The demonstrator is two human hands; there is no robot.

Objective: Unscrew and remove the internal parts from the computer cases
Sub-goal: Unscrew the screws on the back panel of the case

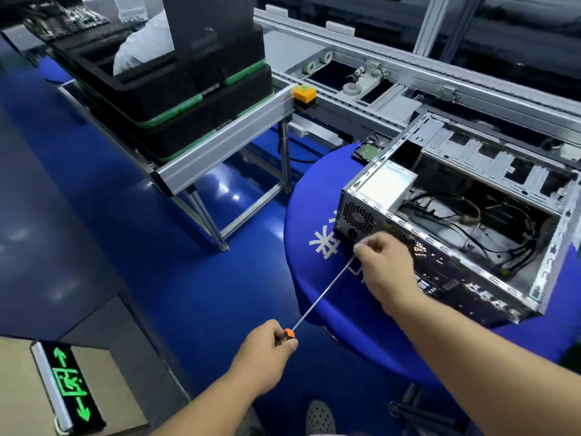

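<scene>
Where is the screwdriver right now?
In the head view it runs diagonally across the lower middle: the left hand grips the screwdriver by its handle, and the right hand pinches its shaft near the computer case rear panel.

Bright overhead glare on glossy floor [188, 196]; edges bend, soft.

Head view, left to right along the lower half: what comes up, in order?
Exit sign → left hand gripping the screwdriver handle → right hand pinching its shaft near the tip → open computer case.
</scene>
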